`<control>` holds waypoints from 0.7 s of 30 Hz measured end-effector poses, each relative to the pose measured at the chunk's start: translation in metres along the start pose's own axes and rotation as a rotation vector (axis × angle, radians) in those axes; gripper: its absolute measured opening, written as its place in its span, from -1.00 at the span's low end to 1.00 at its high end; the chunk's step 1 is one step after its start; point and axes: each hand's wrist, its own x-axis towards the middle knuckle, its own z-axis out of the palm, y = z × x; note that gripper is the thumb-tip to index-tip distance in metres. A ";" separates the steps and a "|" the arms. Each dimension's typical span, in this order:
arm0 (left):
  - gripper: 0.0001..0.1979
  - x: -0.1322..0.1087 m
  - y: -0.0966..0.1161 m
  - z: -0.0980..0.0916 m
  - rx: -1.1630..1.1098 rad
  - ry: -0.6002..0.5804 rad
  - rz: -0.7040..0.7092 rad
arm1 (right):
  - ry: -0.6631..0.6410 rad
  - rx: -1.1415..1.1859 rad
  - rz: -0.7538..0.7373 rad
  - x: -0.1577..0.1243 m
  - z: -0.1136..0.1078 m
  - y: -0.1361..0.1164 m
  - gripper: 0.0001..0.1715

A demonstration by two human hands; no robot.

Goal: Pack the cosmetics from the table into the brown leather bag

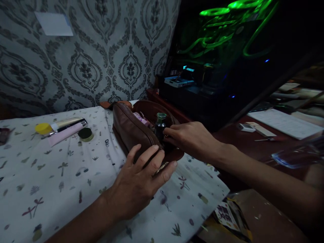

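A brown leather-like zip pouch [129, 128] stands unzipped on the patterned cloth, its mouth facing up and to the right. My left hand [141, 179] grips the near end of the pouch, fingers bent over its side and the thumb by the zip [160, 168]. Between the fingertips of my right hand [186, 135] is a small dark bottle [160, 128] with a greenish shiny top, upright in the pouch's mouth. Its lower part is hidden inside. Something pink and packaged [141, 118] shows deeper in the pouch.
Left on the cloth [96, 195] lie a pink tube [67, 133], a yellow-capped tube [43, 128] and a small round dark-lidded jar [85, 134]. A computer case with green lights [215, 40] stands behind on the right. Papers [286, 121] lie on the dark red desk.
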 end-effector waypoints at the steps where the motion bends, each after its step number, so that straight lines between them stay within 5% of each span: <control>1: -0.50 0.000 0.000 0.000 0.005 -0.002 0.001 | -0.010 -0.004 0.000 0.000 -0.001 -0.001 -0.85; 21: -0.42 -0.004 0.002 -0.002 0.069 -0.053 0.016 | -0.090 -0.038 -0.007 -0.003 -0.007 -0.004 -0.92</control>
